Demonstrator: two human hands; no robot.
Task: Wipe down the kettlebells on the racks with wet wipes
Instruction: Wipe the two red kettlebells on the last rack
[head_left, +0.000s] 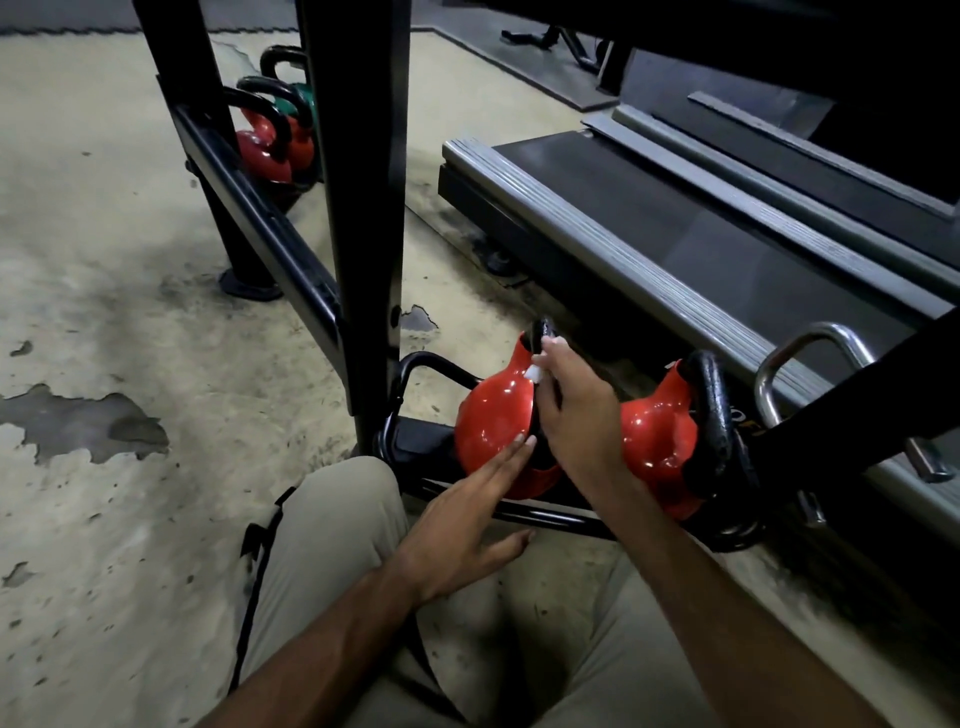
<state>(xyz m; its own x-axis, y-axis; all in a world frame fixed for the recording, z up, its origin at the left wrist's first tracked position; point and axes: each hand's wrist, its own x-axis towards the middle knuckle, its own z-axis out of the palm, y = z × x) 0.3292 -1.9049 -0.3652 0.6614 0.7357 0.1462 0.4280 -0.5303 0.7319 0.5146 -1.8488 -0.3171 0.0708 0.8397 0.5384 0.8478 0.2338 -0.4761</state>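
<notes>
Head camera: right hand (576, 415) pinches a wet wipe (535, 373) against the handle of a red kettlebell (493, 415) at the near end of the rack (363, 208); left hand (467, 535), fingers straight, touches its side.

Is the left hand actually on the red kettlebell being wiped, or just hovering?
Touching. Head view: the straight fingertips of the left hand lie on the red kettlebell with no gap, while the right hand pinches the wet wipe at its handle.
</notes>
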